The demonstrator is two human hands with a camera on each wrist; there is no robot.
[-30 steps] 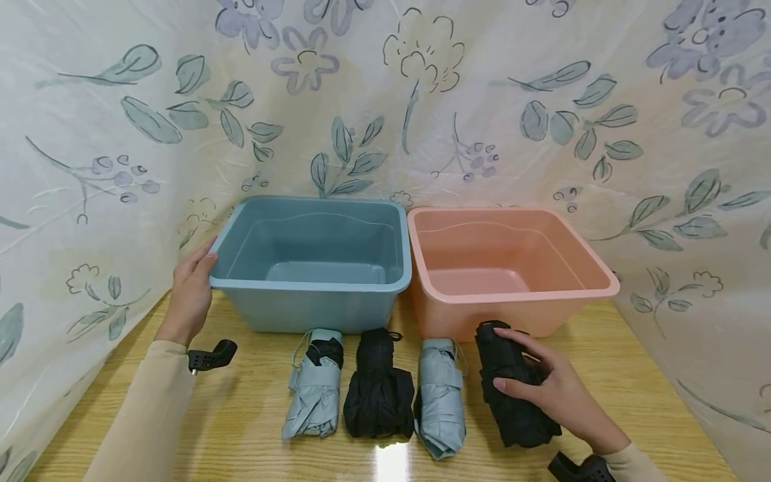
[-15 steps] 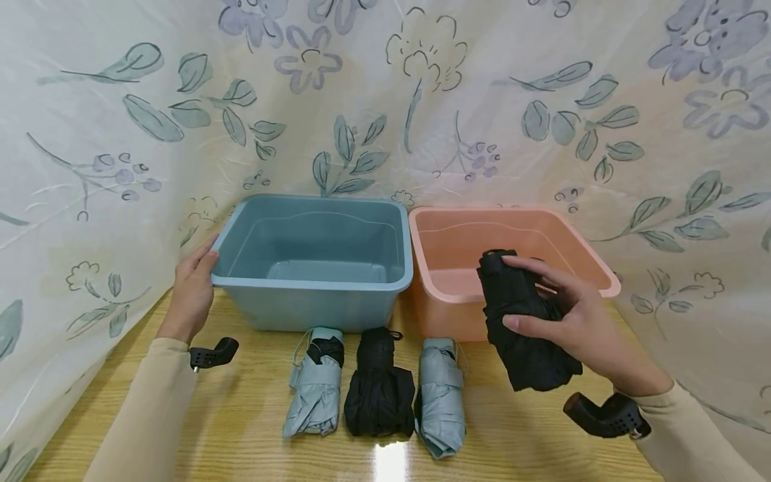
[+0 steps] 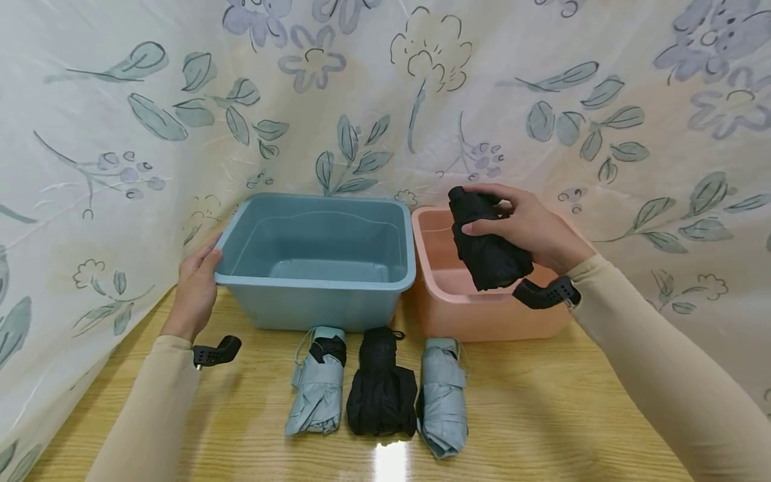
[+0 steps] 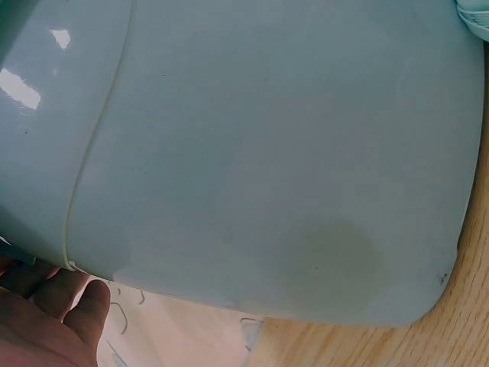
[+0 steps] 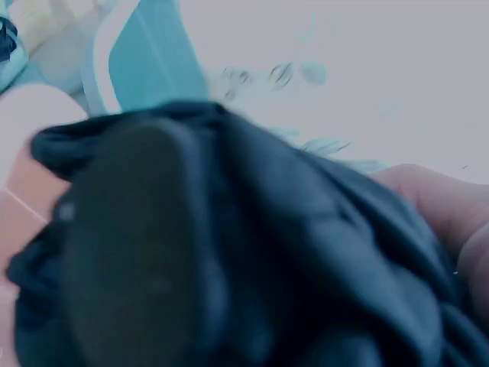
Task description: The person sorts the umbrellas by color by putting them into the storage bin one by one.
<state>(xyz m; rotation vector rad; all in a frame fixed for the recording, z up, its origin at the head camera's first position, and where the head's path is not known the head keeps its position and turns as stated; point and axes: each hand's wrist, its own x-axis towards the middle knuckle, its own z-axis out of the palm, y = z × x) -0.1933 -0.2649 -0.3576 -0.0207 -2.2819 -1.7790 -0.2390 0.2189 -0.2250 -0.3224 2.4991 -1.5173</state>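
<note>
"What hung behind?"
"A flowered cloth (image 3: 367, 87); before it stretched a wooden tabletop (image 3: 542, 415)."
"And on that?"
"A blue tub (image 3: 319, 308), with a pink tub (image 3: 482, 325) just to its right. In front lay three folded umbrellas: a left grey umbrella (image 3: 319, 398), a middle black umbrella (image 3: 382, 402) and a right grey umbrella (image 3: 444, 405)."
"The hands?"
"The left hand (image 3: 195, 291) gripped the blue tub's left rim. The right hand (image 3: 533, 224) pinched a second black umbrella (image 3: 484, 258), thumb against fingers, tilted over the pink tub's opening."
</note>
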